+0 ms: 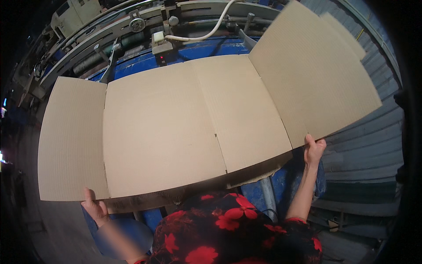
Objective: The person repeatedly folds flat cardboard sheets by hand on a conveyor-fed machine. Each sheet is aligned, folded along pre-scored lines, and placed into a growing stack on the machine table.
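Note:
A large creased sheet of brown corrugated cardboard (162, 132) spreads across the middle of the head view. Its left panel and its right panel are bent up along the creases, and short slots show at the fold lines. On the near edge of the left panel my left hand (95, 210) is closed, thumb on top and fingers hidden beneath. My right hand (314, 151) grips the near edge of the raised right panel, its thumb also on the upper face. Behind that panel another cardboard edge (345, 35) sticks out.
Beyond the sheet runs a machine with a blue bed (136, 66), metal rails, a round knob (137, 25) and a white cable (206, 37). More brown cardboard (259, 172) shows under the sheet's near edge, above blue parts and a metal tube (268, 196). Corrugated metal panelling (365, 149) lies right.

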`<action>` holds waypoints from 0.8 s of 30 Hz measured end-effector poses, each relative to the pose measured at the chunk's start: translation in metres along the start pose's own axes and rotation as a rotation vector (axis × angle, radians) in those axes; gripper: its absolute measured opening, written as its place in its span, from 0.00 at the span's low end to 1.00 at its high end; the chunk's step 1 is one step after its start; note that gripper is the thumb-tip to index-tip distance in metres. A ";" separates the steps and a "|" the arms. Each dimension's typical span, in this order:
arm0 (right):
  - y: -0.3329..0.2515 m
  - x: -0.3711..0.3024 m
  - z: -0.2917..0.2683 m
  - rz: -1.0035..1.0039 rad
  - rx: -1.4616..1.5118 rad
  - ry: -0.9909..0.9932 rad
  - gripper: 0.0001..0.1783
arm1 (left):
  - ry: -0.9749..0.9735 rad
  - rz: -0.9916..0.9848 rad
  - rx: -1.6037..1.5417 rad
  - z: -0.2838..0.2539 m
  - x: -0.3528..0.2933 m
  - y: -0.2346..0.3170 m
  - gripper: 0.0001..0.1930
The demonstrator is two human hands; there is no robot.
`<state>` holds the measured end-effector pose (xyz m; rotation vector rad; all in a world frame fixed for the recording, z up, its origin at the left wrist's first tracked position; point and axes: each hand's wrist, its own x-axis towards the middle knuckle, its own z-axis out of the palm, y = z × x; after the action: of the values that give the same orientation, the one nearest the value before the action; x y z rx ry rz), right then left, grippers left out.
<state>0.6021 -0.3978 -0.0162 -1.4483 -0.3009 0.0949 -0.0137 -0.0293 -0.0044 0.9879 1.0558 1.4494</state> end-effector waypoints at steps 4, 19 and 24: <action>-0.004 -0.040 0.031 -0.558 -0.820 -0.320 0.21 | 0.002 -0.171 0.283 0.017 -0.029 -0.020 0.21; 0.011 -0.012 0.142 -0.864 -1.212 -0.801 0.35 | -0.715 0.897 1.295 0.131 0.005 -0.059 0.29; 0.006 -0.012 0.137 -0.960 -1.123 -0.835 0.34 | -0.657 0.867 1.180 0.124 0.005 -0.062 0.27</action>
<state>0.5560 -0.2685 -0.0110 -2.1185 -1.9323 -0.3173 0.1211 -0.0070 -0.0298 2.7924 0.9582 0.8228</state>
